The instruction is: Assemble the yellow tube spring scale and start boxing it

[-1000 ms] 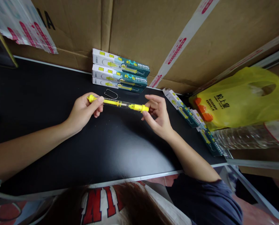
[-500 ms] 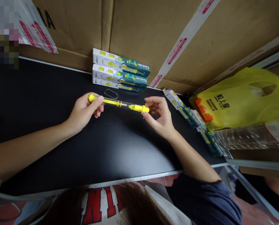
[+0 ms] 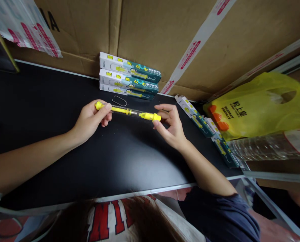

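Note:
A slim clear tube with yellow ends [image 3: 128, 112] is held level just above the black table [image 3: 39, 101]. My left hand [image 3: 90, 119] pinches its left yellow cap between thumb and fingers. My right hand [image 3: 170, 125] has its fingertips curled around the tube's right yellow end. A bent wire loop [image 3: 119, 100] lies on the table just behind the tube.
Three stacked teal-and-white boxes [image 3: 128, 76] lean against the cardboard wall [image 3: 150, 30]. More flat boxes [image 3: 205, 127] lie in a row at right, beside a yellow plastic bag [image 3: 258, 104] and a clear bag [image 3: 266, 148].
My right hand's fingers shifted slightly at the tube's right end. The tube and my left hand have hardly moved.

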{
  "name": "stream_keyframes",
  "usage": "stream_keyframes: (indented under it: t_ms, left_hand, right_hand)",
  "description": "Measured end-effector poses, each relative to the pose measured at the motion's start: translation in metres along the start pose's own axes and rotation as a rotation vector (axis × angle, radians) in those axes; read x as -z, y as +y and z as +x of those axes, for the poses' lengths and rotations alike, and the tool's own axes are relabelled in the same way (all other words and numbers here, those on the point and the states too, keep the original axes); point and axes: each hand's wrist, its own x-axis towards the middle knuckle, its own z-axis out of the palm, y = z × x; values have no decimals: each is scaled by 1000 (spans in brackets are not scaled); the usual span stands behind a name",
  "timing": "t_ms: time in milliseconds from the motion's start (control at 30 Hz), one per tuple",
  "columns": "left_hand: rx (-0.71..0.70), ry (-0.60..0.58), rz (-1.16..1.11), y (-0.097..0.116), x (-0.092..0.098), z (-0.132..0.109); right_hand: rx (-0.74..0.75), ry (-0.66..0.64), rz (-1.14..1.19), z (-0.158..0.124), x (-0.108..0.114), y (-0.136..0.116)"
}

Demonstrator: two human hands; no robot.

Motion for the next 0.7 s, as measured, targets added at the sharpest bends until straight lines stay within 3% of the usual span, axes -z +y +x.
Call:
stream_keyframes:
  t_ms: [100, 267, 700]
  left_hand:
    - [-3, -3, -1, -1, 0, 0]
    - [-14, -8, -3, -1, 1, -1]
    - [-7, -5, 4, 1, 0, -1]
  right_hand:
    - [53, 44, 18, 1, 0, 1]
    - [112, 12, 20, 1, -1, 1]
    - [12, -32, 5, -2, -3, 0]
